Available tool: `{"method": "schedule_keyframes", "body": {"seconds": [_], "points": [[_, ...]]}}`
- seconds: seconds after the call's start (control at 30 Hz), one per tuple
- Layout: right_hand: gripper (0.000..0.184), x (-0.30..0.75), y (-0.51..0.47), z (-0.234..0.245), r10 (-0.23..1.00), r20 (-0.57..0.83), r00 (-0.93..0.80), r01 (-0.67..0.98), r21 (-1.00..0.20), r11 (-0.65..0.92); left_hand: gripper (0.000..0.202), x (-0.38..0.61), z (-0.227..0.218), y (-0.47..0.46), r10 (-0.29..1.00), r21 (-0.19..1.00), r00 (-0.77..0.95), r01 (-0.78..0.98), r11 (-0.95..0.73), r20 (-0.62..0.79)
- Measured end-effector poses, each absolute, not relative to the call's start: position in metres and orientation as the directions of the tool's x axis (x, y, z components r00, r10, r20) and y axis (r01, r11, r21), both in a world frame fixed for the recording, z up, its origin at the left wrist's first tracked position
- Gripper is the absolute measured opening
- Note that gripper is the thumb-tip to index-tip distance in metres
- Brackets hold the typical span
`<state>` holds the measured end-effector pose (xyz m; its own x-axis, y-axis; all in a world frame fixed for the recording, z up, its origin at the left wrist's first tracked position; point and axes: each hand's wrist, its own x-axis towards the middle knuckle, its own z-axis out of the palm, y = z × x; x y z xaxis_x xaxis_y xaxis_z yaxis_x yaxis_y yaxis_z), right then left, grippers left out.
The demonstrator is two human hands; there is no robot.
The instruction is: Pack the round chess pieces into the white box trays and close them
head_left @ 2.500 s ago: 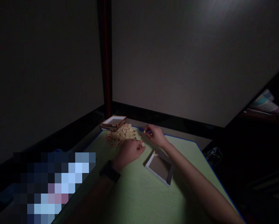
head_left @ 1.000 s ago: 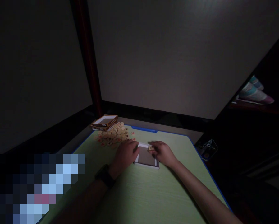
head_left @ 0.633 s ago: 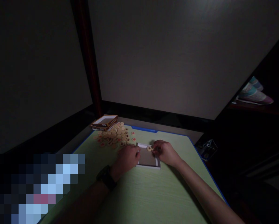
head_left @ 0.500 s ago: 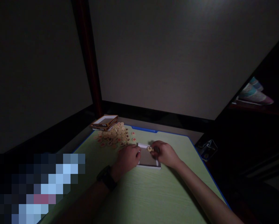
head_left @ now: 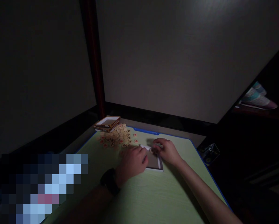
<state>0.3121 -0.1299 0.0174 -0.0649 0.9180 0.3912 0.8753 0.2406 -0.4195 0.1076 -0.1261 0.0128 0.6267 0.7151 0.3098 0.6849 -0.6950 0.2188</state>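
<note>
Pretty dim here, but both hands are sitting at a shallow white tray (head_left: 158, 162) out in the middle of the green desk (head_left: 141, 196), a bit toward its far edge. The left hand (head_left: 133, 161) is curling about halfway shut and leaning on the tray's left wall, covering that side; can't tell if it's actually gripping it. A dark watch (head_left: 110, 181) is riding on that wrist. The right hand (head_left: 166, 151) is bending its fingers in and pinching a small pale disc (head_left: 151, 150) right over the tray's far rim, between the two hands. A pile of discs (head_left: 118, 137) is lying near the desk's far left corner, with a brown box (head_left: 107, 123) just behind it. The discs are showing red and dark marks, too small to read.
</note>
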Motion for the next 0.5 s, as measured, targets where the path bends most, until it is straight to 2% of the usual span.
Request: {"method": "schedule_keyframes", "body": {"seconds": [0.07,0.13,0.3,0.37,0.5], "points": [[0.021,0.299,-0.113,0.026,0.922,0.372,-0.108,0.877,-0.401,0.265,0.016,0.111,0.012,-0.134,0.638,0.218,0.703,0.601,-0.769,0.313],[0.022,0.280,-0.091,0.033,0.931,0.296,-0.212,0.879,-0.360,0.314,0.018,0.113,0.010,-0.138,0.578,0.221,0.762,0.534,-0.816,0.292],[0.038,0.231,-0.047,0.041,0.841,0.139,-0.523,0.804,-0.245,0.541,0.010,0.102,0.019,-0.134,0.560,0.227,0.798,0.516,-0.826,0.223],[0.039,0.216,-0.038,0.044,0.833,0.098,-0.544,0.812,-0.188,0.553,0.009,0.095,0.027,-0.127,0.561,0.223,0.806,0.521,-0.824,0.190],[0.028,0.196,-0.031,0.050,0.888,-0.040,-0.458,0.889,-0.043,0.456,0.014,0.082,0.036,-0.111,0.625,0.225,0.755,0.586,-0.779,0.198]]}}
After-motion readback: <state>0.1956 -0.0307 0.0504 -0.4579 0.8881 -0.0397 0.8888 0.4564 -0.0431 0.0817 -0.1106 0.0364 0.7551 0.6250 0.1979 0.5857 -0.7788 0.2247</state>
